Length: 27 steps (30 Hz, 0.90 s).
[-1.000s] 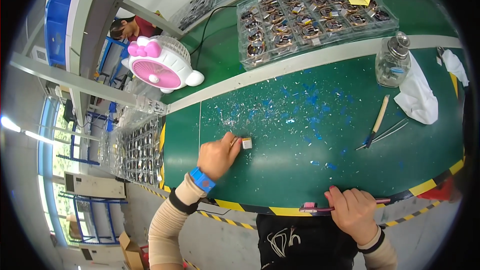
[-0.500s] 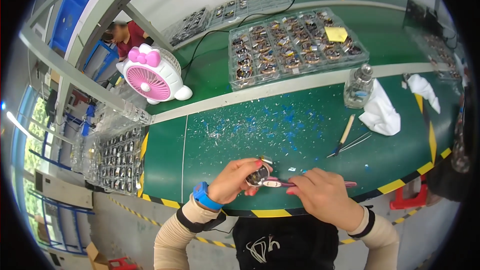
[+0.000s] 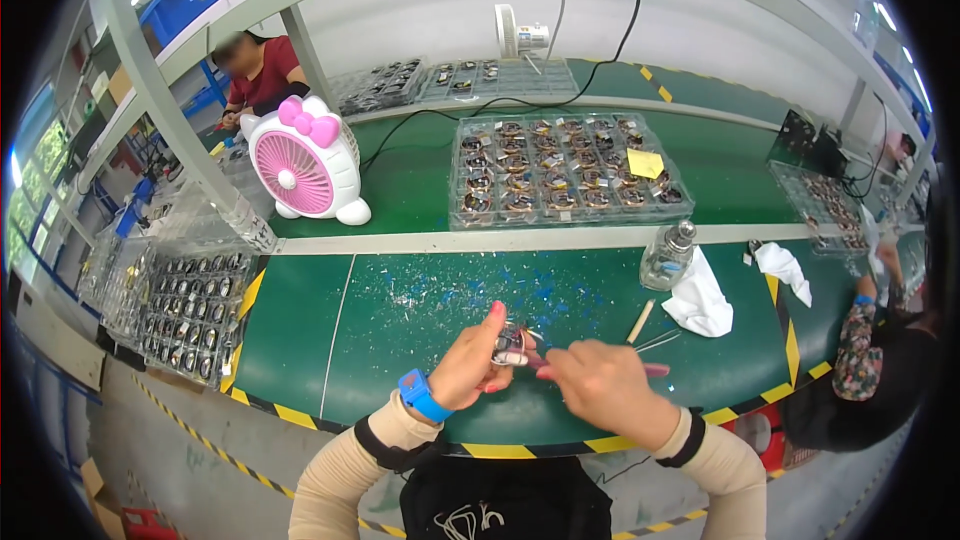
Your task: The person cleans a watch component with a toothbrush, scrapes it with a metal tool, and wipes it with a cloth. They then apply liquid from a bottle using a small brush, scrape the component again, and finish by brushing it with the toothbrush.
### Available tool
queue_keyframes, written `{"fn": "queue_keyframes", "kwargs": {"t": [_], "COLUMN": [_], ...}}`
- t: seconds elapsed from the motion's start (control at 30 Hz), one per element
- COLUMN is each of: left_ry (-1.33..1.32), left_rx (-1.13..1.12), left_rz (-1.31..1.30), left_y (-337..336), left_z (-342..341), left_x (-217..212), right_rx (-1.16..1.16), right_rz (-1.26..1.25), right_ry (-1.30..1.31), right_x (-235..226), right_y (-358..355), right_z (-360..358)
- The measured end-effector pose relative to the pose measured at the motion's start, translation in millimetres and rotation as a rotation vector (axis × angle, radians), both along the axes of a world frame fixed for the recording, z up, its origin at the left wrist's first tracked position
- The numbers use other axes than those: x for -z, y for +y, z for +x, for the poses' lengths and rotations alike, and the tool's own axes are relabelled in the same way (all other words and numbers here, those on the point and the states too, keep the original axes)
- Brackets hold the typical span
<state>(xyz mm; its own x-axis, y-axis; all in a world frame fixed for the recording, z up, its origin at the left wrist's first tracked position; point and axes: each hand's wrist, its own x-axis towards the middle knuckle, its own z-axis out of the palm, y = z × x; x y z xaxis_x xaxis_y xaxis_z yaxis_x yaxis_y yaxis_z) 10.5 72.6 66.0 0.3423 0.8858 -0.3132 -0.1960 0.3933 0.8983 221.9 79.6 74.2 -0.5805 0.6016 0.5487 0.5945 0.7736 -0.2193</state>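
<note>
Near the table's front edge, my left hand [image 3: 465, 365] grips a small round electronic part [image 3: 507, 342] with fine wires, thumb raised along it. My right hand [image 3: 612, 388] is closed around a pink-purple toothbrush [image 3: 656, 370], whose head end meets the part. The bristles are hard to make out. Beyond both hands, white and blue scraps [image 3: 455, 285] are strewn over the green table. To the right of them lie a wooden-handled tool [image 3: 641, 321] and metal tweezers [image 3: 659, 340].
A glass bottle [image 3: 667, 258] stands beside a white cloth [image 3: 702, 298]. Behind a pale ledge, a clear tray [image 3: 600, 219] holds several round parts. A pink-and-white fan [image 3: 300, 165] is at the back left, near more trays [image 3: 190, 315]. Co-workers sit left [image 3: 268, 75] and right [image 3: 850, 360].
My view has tilted up and turned, showing more of the shelf and the right co-worker. The toothbrush head has shifted onto the round part, and my left thumb now points up.
</note>
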Motion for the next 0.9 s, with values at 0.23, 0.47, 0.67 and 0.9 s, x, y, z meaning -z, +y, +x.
{"fn": "queue_keyframes", "kwargs": {"t": [0.23, 0.47, 0.67, 0.9], "left_ry": [0.011, 0.101, 0.155, 0.185], "left_rx": [-0.129, -0.16, -0.183, -0.213], "left_rz": [0.045, 0.099, 0.168, 0.208], "left_y": [1, -6, -4, -10], "left_z": [7, 6, 6, 6], "left_x": [3, 11, 13, 11], "right_rx": [0.002, -0.038, -0.051, -0.061], "right_rz": [0.029, -0.052, -0.104, -0.144], "right_ry": [0.037, 0.085, 0.076, 0.116], "right_x": [6, 21, 23, 17], "right_y": [8, 6, 4, 4], "right_z": [-7, -12, -10, -8]}}
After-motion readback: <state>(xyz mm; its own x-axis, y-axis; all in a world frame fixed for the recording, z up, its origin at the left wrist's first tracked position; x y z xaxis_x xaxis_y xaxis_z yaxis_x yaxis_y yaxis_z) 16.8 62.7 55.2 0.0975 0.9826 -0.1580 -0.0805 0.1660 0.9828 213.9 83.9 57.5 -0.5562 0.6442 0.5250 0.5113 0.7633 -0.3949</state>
